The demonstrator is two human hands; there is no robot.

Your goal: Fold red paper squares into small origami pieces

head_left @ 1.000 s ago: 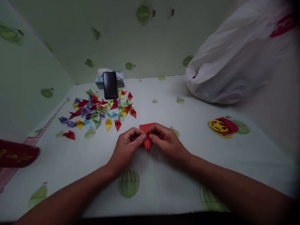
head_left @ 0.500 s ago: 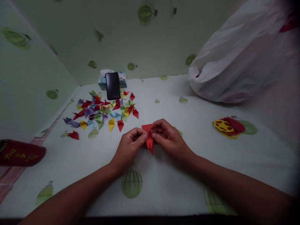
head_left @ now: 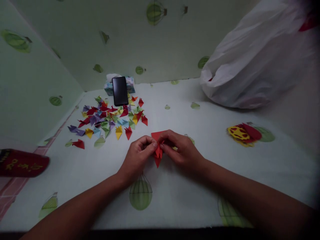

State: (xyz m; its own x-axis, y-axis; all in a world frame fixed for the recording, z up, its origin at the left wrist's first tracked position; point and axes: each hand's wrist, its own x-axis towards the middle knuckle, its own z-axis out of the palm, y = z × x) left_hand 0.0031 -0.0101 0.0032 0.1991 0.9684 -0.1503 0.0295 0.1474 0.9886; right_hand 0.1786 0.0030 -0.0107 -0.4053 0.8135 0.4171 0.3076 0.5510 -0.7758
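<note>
Head view of two bare hands at work over a white tabletop [head_left: 175, 203] printed with green balloons. The left hand [head_left: 137, 154] and the right hand [head_left: 182, 149] meet near the centre, with a folded red paper [head_left: 158, 154] between them. On each hand the thumb and forefinger pinch the paper, the left from its left side and the right from its right; the remaining fingers are curled. A flat flap of the paper shows beyond the fingertips, and a narrow point is directed toward the near edge of the tabletop. Whether the paper touches the surface cannot be told. Far left of centre, small folded shapes [head_left: 118, 132] in red, yellow, green, purple, blue and orange lie in a loose cluster; one red shape [head_left: 79, 144] lies apart, nearer the person. Behind the cluster are a dark phone [head_left: 120, 91] and a tissue box [head_left: 109, 89], the phone partly covering the box in this view. To the right, yellow and red cutouts [head_left: 238, 133] overlap, and beyond them stands a white bag [head_left: 240, 66]. At the left margin, a red object [head_left: 23, 163] bears gold characters and is cropped by the frame.
</note>
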